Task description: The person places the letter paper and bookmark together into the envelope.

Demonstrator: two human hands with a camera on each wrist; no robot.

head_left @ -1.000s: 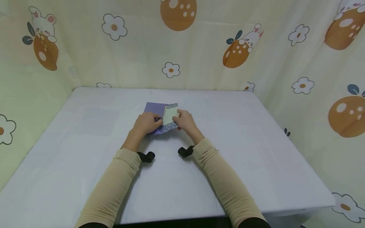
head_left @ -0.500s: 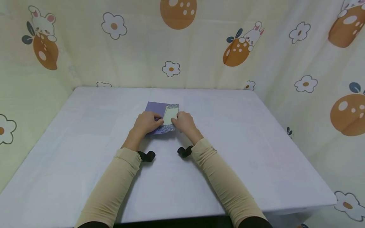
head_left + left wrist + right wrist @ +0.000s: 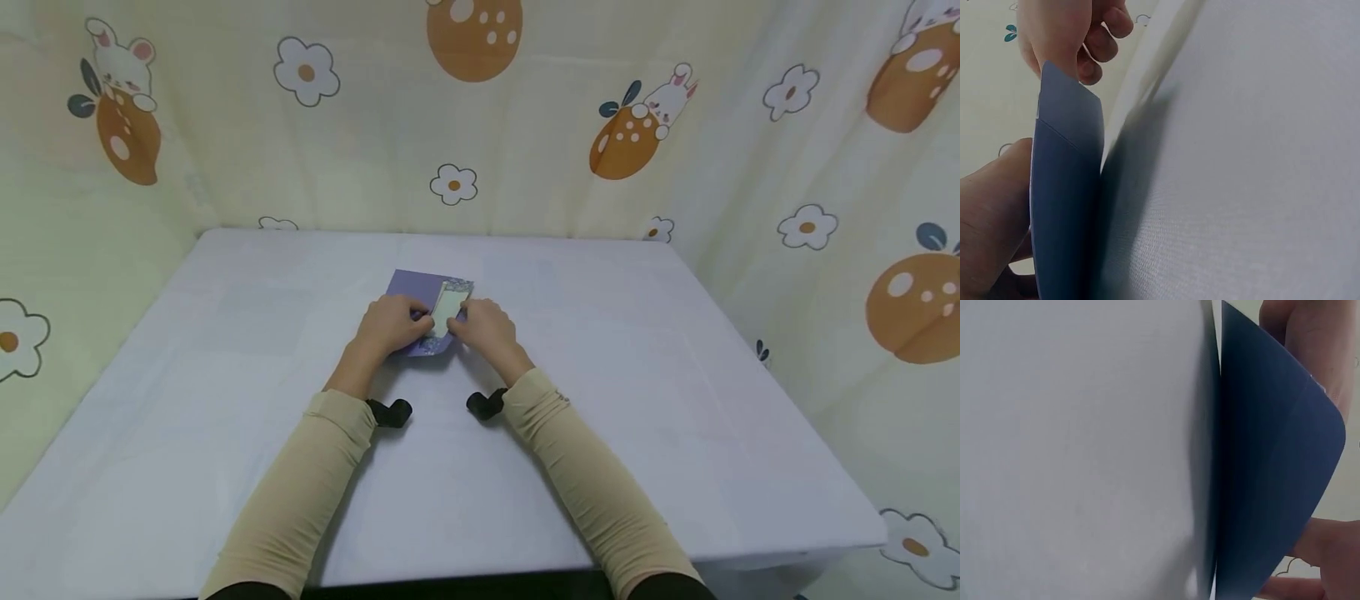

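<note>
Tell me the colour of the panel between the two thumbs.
The panel is pale green; the head view shows it best.

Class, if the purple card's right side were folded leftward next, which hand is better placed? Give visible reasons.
Probably the right hand: it pinches the purple card at the right edge, while the left hand grips farther left, seemingly suited to steadying it.

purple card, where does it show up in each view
Head: slightly left of centre, purple card between left hand and right hand.
Left wrist: card left of centre, running to the bottom edge.
Right wrist: card right of centre, looking dark blue.
Shared landmark: white tabletop.
</note>
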